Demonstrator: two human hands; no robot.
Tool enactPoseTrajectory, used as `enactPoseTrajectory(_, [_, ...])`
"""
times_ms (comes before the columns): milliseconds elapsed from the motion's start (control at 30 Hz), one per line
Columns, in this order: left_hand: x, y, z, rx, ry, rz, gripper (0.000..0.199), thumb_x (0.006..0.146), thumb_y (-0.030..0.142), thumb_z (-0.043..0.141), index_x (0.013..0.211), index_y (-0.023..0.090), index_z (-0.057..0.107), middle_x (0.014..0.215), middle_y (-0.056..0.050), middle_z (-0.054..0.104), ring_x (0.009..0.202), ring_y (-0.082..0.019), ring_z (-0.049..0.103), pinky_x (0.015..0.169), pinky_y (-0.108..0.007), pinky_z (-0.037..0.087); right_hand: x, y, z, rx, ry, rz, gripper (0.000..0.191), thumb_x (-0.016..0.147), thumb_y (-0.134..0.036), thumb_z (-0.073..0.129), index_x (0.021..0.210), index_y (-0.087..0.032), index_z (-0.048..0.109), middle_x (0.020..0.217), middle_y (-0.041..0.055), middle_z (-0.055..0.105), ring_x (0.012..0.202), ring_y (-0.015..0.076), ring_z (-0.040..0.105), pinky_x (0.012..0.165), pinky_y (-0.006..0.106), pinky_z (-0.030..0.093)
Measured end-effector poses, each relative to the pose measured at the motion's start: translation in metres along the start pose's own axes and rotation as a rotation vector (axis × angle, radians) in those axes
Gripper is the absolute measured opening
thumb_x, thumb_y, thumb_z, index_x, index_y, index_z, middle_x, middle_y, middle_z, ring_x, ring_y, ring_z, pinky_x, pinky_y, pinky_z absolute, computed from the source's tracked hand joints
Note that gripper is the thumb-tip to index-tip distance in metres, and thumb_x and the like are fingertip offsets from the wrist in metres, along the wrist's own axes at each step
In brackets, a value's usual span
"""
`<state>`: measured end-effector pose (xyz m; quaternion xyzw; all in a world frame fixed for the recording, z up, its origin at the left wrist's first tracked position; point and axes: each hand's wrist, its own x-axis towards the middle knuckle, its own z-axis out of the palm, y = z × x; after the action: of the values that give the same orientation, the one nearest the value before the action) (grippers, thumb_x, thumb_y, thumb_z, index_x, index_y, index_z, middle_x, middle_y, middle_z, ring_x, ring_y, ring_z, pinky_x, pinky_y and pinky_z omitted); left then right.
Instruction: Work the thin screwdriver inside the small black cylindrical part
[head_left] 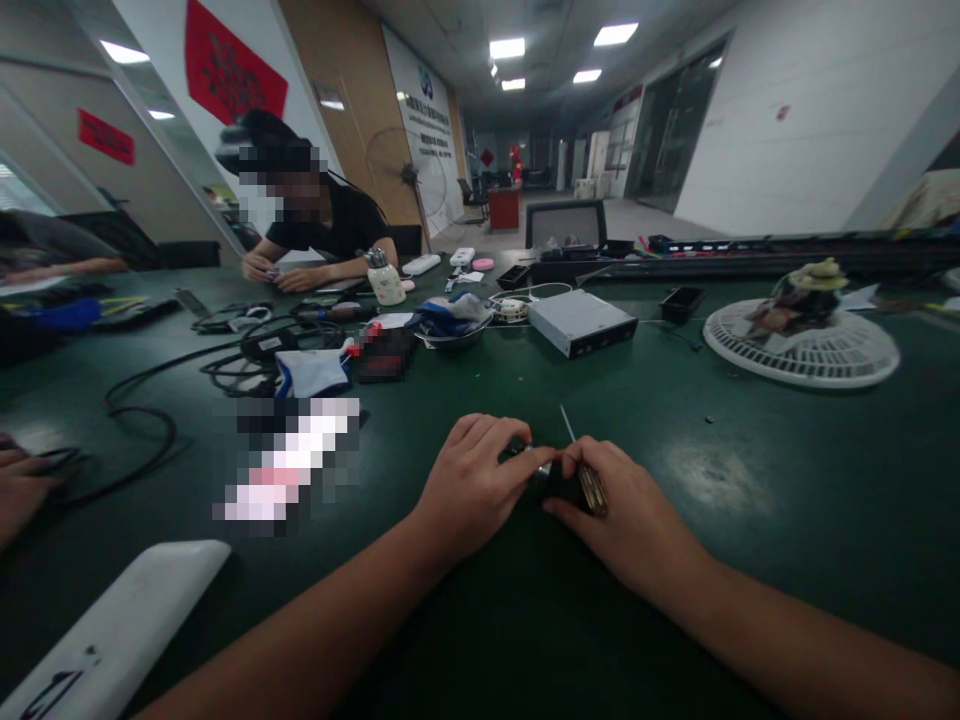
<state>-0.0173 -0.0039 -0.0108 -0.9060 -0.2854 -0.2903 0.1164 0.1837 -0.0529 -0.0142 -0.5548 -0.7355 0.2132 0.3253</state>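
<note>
Both hands meet over the dark green table (465, 640). My left hand (472, 485) is closed, its thumb and fingers on a small dark and silvery part (540, 468). From the right, my right hand (626, 510) curls round a screwdriver whose amber handle (592, 490) shows by the fingers; its thin shaft (568, 422) points up and away from me. The right fingertips are also at the dark part, which the hands partly hide.
A silver disc drive (581, 320) lies ahead, with a white fan grille (802, 345) to its right. Cables (251, 350), a cloth (311, 370) and a white casing (120, 620) are on the left. Another person (322, 220) sits across; someone's hand (22, 485) shows at the left edge.
</note>
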Motion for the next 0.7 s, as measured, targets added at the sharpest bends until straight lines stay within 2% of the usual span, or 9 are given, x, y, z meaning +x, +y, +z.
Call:
enactPoseTrajectory(133, [-0.0001,-0.0018,0.0011,-0.085,-0.097,-0.173,0.031,0.088,0.016,0.068,0.117,0.025,0.066,0.112,-0.006,0.063,0.099,-0.025,0.058,0.085,-0.041,0.044,-0.0015,-0.0017,0.0004,-0.057,0.011,-0.010,0.028,0.077,-0.013,0.077,0.091,-0.024,0.055,0.094,0.0024,0.065,0.091,0.0259,0.060,0.078,0.041,0.048])
enactPoseTrajectory(300, [0.0013,-0.0024,0.0043,-0.231,-0.168,-0.378,0.037,0.088,0.018,0.068,0.123,0.023,0.057,0.116,-0.006,0.060,0.103,-0.024,0.058,0.089,-0.042,0.049,-0.0013,0.0016,-0.0014,-0.008,-0.025,-0.022,0.022,0.081,-0.010,0.068,0.090,-0.024,0.054,0.092,0.0012,0.066,0.084,0.0227,0.063,0.072,0.038,0.048])
enactPoseTrajectory(533, [0.0016,-0.0023,0.0027,-0.369,-0.226,-0.315,0.037,0.089,0.012,0.063,0.124,0.021,0.054,0.118,-0.006,0.057,0.106,-0.023,0.058,0.092,-0.041,0.050,-0.0004,0.0044,-0.0042,0.265,0.030,-0.036,0.027,0.078,-0.005,0.064,0.086,-0.025,0.048,0.103,0.0006,0.070,0.097,0.0205,0.069,0.082,0.035,0.053])
enactPoseTrajectory(700, [0.0032,-0.0015,-0.0011,-0.406,-0.267,-0.244,0.032,0.088,0.014,0.065,0.118,0.022,0.057,0.117,-0.005,0.058,0.103,-0.022,0.059,0.090,-0.039,0.051,0.0007,0.0037,-0.0061,0.313,0.045,-0.010,0.026,0.077,-0.002,0.060,0.086,-0.025,0.050,0.103,0.0009,0.072,0.101,0.0212,0.070,0.085,0.035,0.053])
